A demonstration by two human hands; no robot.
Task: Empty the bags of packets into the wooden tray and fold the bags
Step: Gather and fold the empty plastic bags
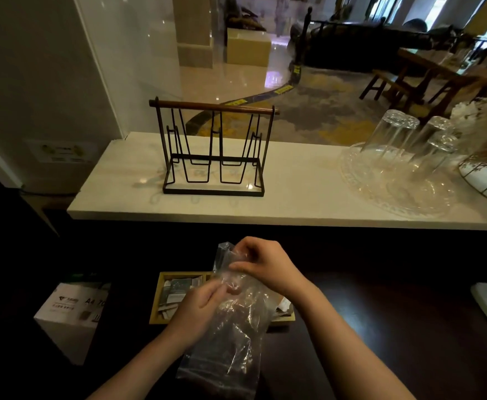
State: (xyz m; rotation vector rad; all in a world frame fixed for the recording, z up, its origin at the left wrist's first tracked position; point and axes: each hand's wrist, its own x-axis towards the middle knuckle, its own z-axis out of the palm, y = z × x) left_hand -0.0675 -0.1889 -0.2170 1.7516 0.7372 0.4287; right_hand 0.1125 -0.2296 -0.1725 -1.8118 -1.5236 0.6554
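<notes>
**Both hands on a clear bag above the wooden tray**

A white carton (pixel 69 316) at eight o'clock carries the only legible print: "A4" and "70"; its smaller lines are too blurred to read. The packets (pixel 176 293) in the wooden tray (pixel 157 298) show dark faces with pale markings that cannot be read.

The tray, light-coloured wood with a divider, sits on the dark table (pixel 380 327) at six o'clock, partly covered by a crinkled, transparent plastic bag (pixel 230 350). The left hand (pixel 199 307) pinches the film near the bag's middle, fingers curled. The right hand (pixel 265 265), at the bag's upper end, grips it with bent fingers and thumb. The bag hangs limp towards the viewer.

At twelve o'clock, on a glossy pale stone counter (pixel 294 203), stands a black wire rack (pixel 213 148) with a brown wooden bar on top. At two o'clock, upturned glass tumblers (pixel 395 131) rest on a patterned clear glass platter (pixel 395 183).
</notes>
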